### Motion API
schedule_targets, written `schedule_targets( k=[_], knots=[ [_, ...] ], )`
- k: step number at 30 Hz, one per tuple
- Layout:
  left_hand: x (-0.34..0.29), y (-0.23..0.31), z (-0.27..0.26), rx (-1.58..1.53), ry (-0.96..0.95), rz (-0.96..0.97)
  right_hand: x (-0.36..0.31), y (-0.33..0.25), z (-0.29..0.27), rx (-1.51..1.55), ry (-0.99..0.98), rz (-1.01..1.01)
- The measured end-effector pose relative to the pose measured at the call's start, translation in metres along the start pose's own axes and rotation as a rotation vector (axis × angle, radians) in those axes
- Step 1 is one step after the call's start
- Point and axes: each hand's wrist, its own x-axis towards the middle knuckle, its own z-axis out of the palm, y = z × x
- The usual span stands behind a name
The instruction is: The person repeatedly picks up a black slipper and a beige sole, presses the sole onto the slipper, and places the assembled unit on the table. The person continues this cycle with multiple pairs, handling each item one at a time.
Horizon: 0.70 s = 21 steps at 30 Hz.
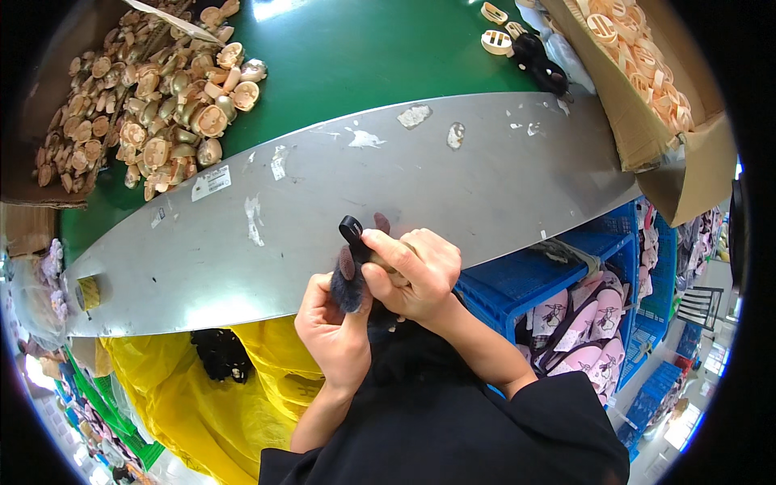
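Observation:
Both hands are together over the near part of the grey metal strip, on a small dark plush piece (349,293) with brownish ear-like flaps. A black ribbon loop (351,229) stands up from its far end. My left hand (335,331) is closed around the plush's near left side, thumb pressed against the fur. My right hand (416,271) is closed on its right side, thumb and index finger pinched just beside the loop. A pale gold, shiny bit shows under the right fingers; its shape is mostly hidden.
Beige and gold plastic shells (178,113) spill from a cardboard box at far left. Another box (647,153) at right holds slotted beige discs, with black plush (537,61) beside it. A yellow bag (178,396) and a blue crate (517,283) of pink printed pieces flank me.

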Motion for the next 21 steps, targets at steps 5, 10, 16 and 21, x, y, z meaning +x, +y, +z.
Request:
schedule_targets(
  k=[5,10,16,21],
  knots=[
    [0.006,0.003,-0.005,-0.069,-0.094,-0.1,0.003,-0.002,0.001,0.033,-0.061,0.048],
    [0.011,0.016,-0.006,-0.041,-0.161,-0.123,0.005,-0.007,-0.008,0.067,-0.137,0.068],
    [0.017,0.023,-0.02,-0.004,-0.243,-0.142,0.008,-0.009,-0.037,0.4,-0.269,0.196],
    [0.022,0.031,-0.018,-0.091,-0.351,-0.155,0.012,-0.014,-0.044,0.376,-0.27,0.141]
  ],
)
